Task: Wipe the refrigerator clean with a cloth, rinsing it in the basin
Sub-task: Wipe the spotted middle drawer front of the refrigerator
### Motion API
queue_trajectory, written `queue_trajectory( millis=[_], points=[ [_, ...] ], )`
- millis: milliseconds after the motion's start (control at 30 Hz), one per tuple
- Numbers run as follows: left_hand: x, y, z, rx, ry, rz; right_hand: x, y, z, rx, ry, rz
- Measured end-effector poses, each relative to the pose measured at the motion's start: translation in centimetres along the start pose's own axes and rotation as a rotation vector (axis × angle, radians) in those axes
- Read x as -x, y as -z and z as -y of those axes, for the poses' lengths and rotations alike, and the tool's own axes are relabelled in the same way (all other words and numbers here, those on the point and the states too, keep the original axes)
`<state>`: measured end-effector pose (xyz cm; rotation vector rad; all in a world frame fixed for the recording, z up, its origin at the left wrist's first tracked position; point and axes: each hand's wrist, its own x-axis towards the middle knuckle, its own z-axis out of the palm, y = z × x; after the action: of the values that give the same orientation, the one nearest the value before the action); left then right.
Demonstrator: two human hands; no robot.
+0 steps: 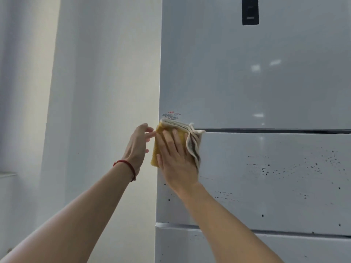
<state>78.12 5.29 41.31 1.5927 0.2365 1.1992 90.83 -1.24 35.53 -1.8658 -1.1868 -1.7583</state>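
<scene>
Pressing flat against the fridge (256, 76), the right hand (175, 158) spreads straight fingers over a folded cloth (191, 137), yellow on one face and off-white with dark stripes on the other. The cloth sits at the top left corner of the middle drawer front (275, 179), its upper edge overlapping the dark gap (266, 130) between that drawer and the upper door. A small printed sticker (171, 115) lies just above the cloth on the upper door.

Left hand (137, 147): fingers relaxed and apart, holding nothing, fingertips just beside the cloth's left edge and the fridge's left edge. A red cord bracelet (126, 167) circles that wrist.

Middle drawer front: dark specks scattered to the right of the cloth and below it, a broad stretch of panel lying free on that side. A second gap (284, 233) divides it from the lower drawer (209, 247).

Upper door: glossy, with a dark display panel (250, 10) at the top.

Left of the fridge: a plain pale wall (98, 92), close to the cabinet edge.
</scene>
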Motion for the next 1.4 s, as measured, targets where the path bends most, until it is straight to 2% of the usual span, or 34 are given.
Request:
queue_trajectory(
  millis=[67, 133, 200, 267, 333, 400, 500, 567, 667, 733, 833, 1000, 1100, 1267, 1333, 1400],
  points=[
    [0.7, -0.4, 0.6, -0.011, -0.066, -0.065, 0.8, 1.0, -3.1, 0.006, 0.131, 0.036],
    [1.4, -0.2, 1.1, -0.038, -0.119, -0.165, 2.2, 2.1, -7.6, 0.0, 0.157, 0.048],
    [1.9, 0.3, 1.6, -0.129, -0.174, -0.245, 4.0, 3.2, -11.8, 0.013, 0.04, 0.046],
    [2.6, 0.9, 1.9, -0.176, -0.198, -0.3, 5.5, 3.7, -13.4, 0.029, -0.165, 0.009],
    [3.2, 1.6, 2.0, -0.174, -0.187, -0.315, 5.5, 3.1, -11.1, 0.013, -0.405, -0.022],
    [3.8, 1.7, 2.3, -0.153, -0.174, -0.294, 4.2, 2.0, -6.7, -0.029, -0.497, -0.034],
    [5.0, 0.8, 2.2, -0.196, -0.253, -0.285, 1.8, 0.2, -0.8, -0.057, -0.247, 0.021],
    [6.1, -0.2, 1.8, -0.255, -0.352, -0.287, 1.1, 0.2, 0.9, -0.089, -0.087, 0.12],
    [7.4, -3.4, 1.1, -0.393, -0.503, -0.255, 2.5, 1.6, -3.2, -0.113, 0.095, 0.209],
    [7.7, -5.7, 1.0, -0.439, -0.562, -0.235, 4.6, 2.8, -8.1, -0.08, 0.109, 0.172],
    [8.4, -10.5, 1.2, -0.463, -0.619, -0.167, 8.5, 4.9, -18.0, -0.009, -0.077, 0.105],
    [9.6, -14.7, 1.2, -0.545, -0.718, -0.034, 13.1, 8.0, -30.6, -0.021, -0.477, 0.109],
    [9.9, -15.1, 1.0, -0.574, -0.747, -0.013, 13.2, 8.3, -33.0, -0.054, -0.791, 0.029],
    [10.3, -13.5, 0.2, -0.556, -0.687, -0.014, 9.2, 7.9, -30.9, -0.159, -1.255, -0.217],
    [10.3, -13.3, -0.3, -0.55, -0.666, 0.002, 7.5, 7.3, -28.0, -0.147, -1.258, -0.231],
    [10.0, -14.4, -0.8, -0.502, -0.599, 0.028, 7.9, 6.3, -24.5, -0.075, -0.975, -0.18]
  ],
)
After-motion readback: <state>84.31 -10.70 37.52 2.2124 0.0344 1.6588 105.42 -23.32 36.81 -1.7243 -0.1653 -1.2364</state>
